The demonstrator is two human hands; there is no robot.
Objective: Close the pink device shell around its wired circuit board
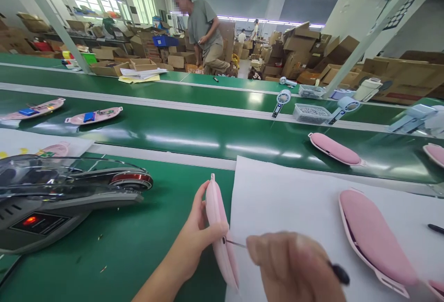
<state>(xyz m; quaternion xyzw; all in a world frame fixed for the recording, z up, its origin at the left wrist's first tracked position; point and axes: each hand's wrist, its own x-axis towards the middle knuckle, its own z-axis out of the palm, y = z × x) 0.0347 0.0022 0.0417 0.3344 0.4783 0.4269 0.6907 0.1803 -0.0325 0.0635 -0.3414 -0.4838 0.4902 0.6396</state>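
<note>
I have my left hand point(199, 235) pinching a pink shell point(220, 232) on edge, thumb on the near face and fingers behind, so its narrow seam side turns toward the tool. My right hand point(294, 269) is closed around a screwdriver point(342, 274); its thin metal tip point(236, 243) meets the shell's lower half, just below my left thumb. Holding the shell upright, clear of the bench, seems to give the tip a straight line into a small hole there. The shell looks like smooth matte plastic, long and rounded, tapering at both ends.

Right of the grip, a white sheet point(294, 195) carries a second pink shell point(374, 239) lying flat, domed side up. Left of the grip sits a glossy grey tape dispenser point(65, 200) on the green mat point(121, 255). Beyond my hands, more pink shells ride the shiny green belt point(208, 138).
</note>
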